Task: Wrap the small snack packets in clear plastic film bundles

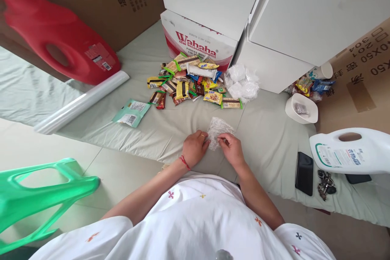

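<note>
1. Both hands meet on a small clear plastic bag point(217, 128) at the centre of the frame. The left hand point(195, 148) is curled, knuckles up, fingertips closed on the bag's lower left edge. The right hand point(232, 149) pinches the lower right edge between thumb and forefinger.
2. The bag lies crumpled on the grey sheet point(268, 130), its far end resting flat and only its near edge lifted by the 2 hands.
3. Pose: both forearms come in from the bottom of the frame and converge, wrists low and close to the sheet, elbows spread wide. The left wrist carries a red string.
4. Risk 1, as I judge it: the film looks thin and clingy, so the 2 layers may stick together and the fingertips may slide off without parting them.
5. Risk 2: pulling the edges apart too hard could tear so flimsy a bag.
6. Risk 3: the grip is fingertip-only, so the light bag could slip free and drift.
7. Farther out, above the hands, lies a pile of wrapped snacks point(189, 83), with a heap of crumpled clear bags point(242, 83) to its right. A reach across could scatter either.
8. Left of centre lie a green packet point(131, 112) and a roll of clear film point(82, 101).
9. At lower right, a phone point(304, 173) and keys point(326, 185) lie near the right elbow, where a wide swing might knock them.
</note>
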Available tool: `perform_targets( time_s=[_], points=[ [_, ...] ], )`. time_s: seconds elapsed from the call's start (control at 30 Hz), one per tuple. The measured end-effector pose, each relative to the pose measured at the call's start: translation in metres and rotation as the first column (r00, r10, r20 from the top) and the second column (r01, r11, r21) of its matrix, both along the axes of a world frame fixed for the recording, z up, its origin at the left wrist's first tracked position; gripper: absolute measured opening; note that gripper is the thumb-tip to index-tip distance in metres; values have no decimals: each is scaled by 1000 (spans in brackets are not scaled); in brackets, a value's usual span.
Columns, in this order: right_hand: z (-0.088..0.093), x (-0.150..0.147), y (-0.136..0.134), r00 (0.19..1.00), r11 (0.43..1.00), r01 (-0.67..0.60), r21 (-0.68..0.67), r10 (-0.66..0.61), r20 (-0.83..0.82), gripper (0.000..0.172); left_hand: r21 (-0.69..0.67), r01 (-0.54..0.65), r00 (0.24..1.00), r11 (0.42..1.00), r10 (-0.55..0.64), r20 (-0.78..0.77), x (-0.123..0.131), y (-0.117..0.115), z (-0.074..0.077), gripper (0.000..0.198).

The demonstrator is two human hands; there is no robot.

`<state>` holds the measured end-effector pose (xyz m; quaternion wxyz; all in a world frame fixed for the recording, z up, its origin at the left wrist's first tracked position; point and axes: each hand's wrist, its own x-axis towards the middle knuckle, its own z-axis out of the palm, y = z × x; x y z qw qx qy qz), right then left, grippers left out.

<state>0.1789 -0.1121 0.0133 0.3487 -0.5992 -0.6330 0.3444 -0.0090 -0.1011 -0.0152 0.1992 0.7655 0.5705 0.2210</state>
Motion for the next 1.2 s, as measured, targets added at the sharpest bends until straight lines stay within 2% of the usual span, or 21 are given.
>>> perform_targets(
  time_s=[0.1, 0.2, 0.33, 0.4, 0.5, 0.6, 0.7, 0.77, 0.83, 0.97, 1.1, 1.2],
  points=[
    [-1, 17, -7, 985, 990, 141, -5, -141, -98, 17, -8, 1, 1000, 1000, -1, 0, -1, 1, -2, 15],
    [4, 23, -17, 983, 981, 181, 76, -182, 18, 20, -11, -5, 998, 1000, 5, 60, -4, 1, -6, 19],
    [15, 4, -16, 960, 980, 8, 197, -63, 275, 23, -4, -23, 992, 1000, 23, 125, -6, 2, -10, 23],
    [17, -10, -8, 919, 984, -90, 154, 22, 394, 24, -2, -30, 990, 1000, 30, 138, -6, 1, -11, 25],
    [12, -20, 4, 876, 983, -178, 32, 144, 461, 9, -1, -43, 986, 999, 42, 158, -6, 1, -12, 26],
    [5, -12, 9, 941, 986, -166, 30, 149, 305, 16, -4, -67, 979, 998, 66, 195, -7, 0, -13, 25],
    [-1, 7, 4, 999, 999, -7, 36, 6, 43, 14, -21, -92, 967, 996, 94, 238, -7, -1, -14, 26],
    [-3, 19, -2, 987, 993, 111, -29, -114, -109, 19, -38, -106, 957, 994, 112, 268, -7, -1, -14, 26],
    [-6, 27, -10, 960, 981, 168, -100, -186, -211, 25, -56, -119, 945, 991, 131, 299, -8, -1, -14, 25],
    [-7, 30, -25, 962, 981, 140, -138, -167, -216, 27, -71, -139, 934, 988, 154, 324, -8, 0, -14, 21],
    [0, 28, -30, 983, 996, 84, -36, -88, -160, 21, -34, -116, 951, 993, 121, 284, -7, 0, -12, 16],
    [8, 25, -31, 988, 1000, -17, -13, 14, -152, 17, 53, -145, 960, 988, 128, 247, -5, -1, -9, 20]
  ],
)
